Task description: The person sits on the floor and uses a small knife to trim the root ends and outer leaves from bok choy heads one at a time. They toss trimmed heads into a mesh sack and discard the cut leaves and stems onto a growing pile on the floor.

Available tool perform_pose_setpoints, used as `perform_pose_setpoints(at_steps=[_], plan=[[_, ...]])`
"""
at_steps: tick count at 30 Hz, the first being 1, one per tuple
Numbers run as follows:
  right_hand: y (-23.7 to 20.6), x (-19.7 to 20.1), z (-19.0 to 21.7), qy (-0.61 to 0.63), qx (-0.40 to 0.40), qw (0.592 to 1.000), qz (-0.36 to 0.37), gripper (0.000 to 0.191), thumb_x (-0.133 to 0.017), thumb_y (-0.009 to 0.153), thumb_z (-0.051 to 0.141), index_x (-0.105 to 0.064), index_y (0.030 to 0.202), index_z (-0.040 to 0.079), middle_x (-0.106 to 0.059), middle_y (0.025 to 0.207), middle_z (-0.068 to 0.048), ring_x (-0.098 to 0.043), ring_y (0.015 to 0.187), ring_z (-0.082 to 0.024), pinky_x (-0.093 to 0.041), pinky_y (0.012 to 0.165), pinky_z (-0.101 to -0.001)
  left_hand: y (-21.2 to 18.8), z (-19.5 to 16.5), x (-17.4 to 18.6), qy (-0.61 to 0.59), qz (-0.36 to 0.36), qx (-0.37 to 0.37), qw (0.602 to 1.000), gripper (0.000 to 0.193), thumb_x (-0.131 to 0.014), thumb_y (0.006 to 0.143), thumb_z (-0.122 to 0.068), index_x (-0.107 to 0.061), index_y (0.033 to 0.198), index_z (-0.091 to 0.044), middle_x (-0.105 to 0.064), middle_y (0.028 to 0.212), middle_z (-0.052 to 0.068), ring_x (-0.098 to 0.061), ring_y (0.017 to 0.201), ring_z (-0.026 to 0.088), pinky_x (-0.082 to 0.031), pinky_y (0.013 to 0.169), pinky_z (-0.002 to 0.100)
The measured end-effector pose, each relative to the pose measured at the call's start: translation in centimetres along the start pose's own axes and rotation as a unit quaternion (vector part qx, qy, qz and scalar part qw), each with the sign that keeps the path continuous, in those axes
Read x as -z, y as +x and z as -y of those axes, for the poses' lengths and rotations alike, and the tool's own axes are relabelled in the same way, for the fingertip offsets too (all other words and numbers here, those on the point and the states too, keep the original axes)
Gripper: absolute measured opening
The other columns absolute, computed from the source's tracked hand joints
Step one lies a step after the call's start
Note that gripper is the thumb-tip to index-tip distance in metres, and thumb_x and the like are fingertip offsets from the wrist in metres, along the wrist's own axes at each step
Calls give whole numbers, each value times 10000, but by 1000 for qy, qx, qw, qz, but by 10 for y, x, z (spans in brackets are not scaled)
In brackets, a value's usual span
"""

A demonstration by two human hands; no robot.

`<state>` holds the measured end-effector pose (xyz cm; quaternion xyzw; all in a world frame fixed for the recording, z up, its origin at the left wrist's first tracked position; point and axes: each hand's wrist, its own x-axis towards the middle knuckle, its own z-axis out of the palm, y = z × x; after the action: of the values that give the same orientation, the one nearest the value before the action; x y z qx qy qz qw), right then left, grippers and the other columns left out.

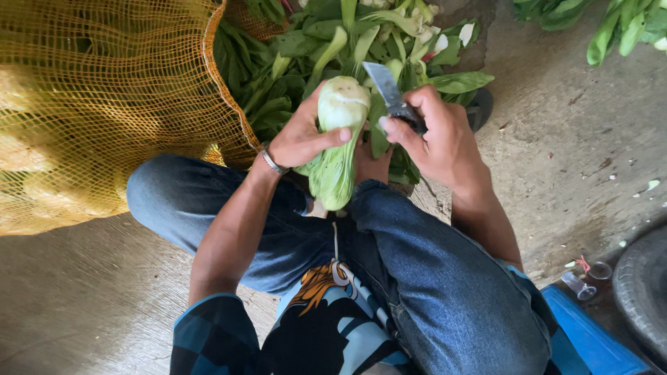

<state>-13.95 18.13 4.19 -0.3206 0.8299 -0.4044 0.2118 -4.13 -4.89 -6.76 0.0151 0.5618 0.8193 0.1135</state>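
Green bok choy (338, 142) clasped in left hand (300, 137); right hand (436, 135) fisted round knife (390, 95) (blade near cut base).

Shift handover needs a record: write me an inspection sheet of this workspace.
Surface: bare concrete floor, stained, with small scraps.
Job's things: pale green leafy vegetable, cut base up; knife beside its base.
Clutter: pile of loose green leaves on the floor; more greens at top right.
Grippers: left hand grips the vegetable; right hand holds the knife.
Cables: nothing seen.
Surroundings: yellow mesh sack at left; tyre and blue object at lower right; the person's denim-clad knees below.
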Motion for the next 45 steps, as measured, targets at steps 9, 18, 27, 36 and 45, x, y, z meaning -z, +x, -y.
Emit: perform_pose_setpoints(at_steps=[9,18,27,36,45], plan=[[1,3,-4,-132,148,980,4,403,-475,1161,426,-567,1149,35,-602,919,-113,-643,744,-270,-521,637,-395,-2,-7,-3,-30,-7,1,1000,798,-946,790,-162,-494,1436,-42,-608,1303,21,-580,1229,120,-491,1121,322],[3,6,-3,-150,130,980,11,461,-707,1035,462,-595,1121,24,-675,862,-116,-708,744,-291,-558,655,-386,-4,-15,0,36,0,14,999,655,-896,760,-74,-558,1319,-39,-663,1183,8,-641,1107,97,-546,1026,298],[-2,8,2,-144,146,979,13,433,-777,978,446,-657,1031,34,-680,851,-105,-708,751,-290,-558,656,-395,-8,-16,1,106,4,-15,994,636,-903,717,-124,-599,1270,-40,-692,1150,32,-663,1068,104,-554,1013,298],[-4,10,8,-152,156,976,4,411,-820,941,419,-675,1013,41,-674,845,-97,-705,738,-280,-553,645,-392,-6,-22,-2,150,12,-37,988,631,-895,707,-173,-595,1248,-50,-737,1078,46,-724,986,137,-590,942,311],[-5,5,6,-124,151,981,-1,415,-835,933,407,-683,999,27,-697,828,-94,-719,718,-243,-559,632,-360,-3,-26,-5,201,55,-77,975,686,-914,720,-230,-574,1292,-63,-754,1124,60,-775,1025,195,-609,927,320]])
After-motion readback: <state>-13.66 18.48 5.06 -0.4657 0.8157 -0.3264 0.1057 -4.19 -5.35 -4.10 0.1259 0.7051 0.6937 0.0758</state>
